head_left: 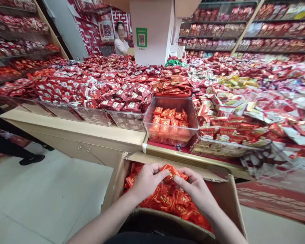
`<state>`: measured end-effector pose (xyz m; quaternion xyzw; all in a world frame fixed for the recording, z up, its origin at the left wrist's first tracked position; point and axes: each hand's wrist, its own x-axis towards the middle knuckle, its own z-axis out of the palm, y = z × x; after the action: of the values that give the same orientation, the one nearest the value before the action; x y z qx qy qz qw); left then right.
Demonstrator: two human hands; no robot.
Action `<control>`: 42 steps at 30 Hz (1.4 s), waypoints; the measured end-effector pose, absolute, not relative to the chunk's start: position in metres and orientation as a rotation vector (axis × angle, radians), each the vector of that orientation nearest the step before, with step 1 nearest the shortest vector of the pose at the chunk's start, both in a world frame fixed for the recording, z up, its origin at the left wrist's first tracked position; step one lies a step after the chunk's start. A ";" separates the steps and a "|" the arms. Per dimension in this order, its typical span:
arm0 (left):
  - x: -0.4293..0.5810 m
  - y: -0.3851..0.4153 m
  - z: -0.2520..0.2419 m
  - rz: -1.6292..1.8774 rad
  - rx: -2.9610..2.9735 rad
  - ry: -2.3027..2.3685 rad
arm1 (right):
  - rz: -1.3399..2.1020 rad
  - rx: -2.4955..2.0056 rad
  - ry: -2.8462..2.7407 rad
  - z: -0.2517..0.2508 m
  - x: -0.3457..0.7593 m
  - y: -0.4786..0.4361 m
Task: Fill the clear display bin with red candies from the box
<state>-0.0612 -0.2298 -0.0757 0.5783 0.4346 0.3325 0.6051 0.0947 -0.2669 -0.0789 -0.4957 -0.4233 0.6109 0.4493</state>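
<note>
My left hand (147,181) and my right hand (194,188) are both closed on a bunch of small red candy packets (173,171), held between them just above an open cardboard box (232,203). The box is full of the same red packets (171,200). Straight ahead on the counter stands a clear plastic bin (152,117), partly filled with red packets (170,118).
The wooden counter (73,130) carries a row of clear bins heaped with red-and-white wrapped sweets (112,88). More sweets cover the display to the right (244,101). A person in white (121,43) stands at the back beside a white pillar (152,30). Someone's dark shoes (32,158) are on the floor at left.
</note>
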 end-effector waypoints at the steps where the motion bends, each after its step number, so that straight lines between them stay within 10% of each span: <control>1: -0.062 -0.230 -0.076 0.779 1.325 1.022 | 1.511 -1.219 -1.002 -0.080 0.092 -0.266; 42: -0.080 -0.237 -0.076 0.868 1.240 1.040 | 1.486 -1.334 -1.399 -0.077 0.081 -0.259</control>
<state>-0.0798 -0.2369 -0.0759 0.5363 0.4499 0.3757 0.6073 0.0807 -0.2592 -0.0771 -0.5135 -0.5388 0.5722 0.3444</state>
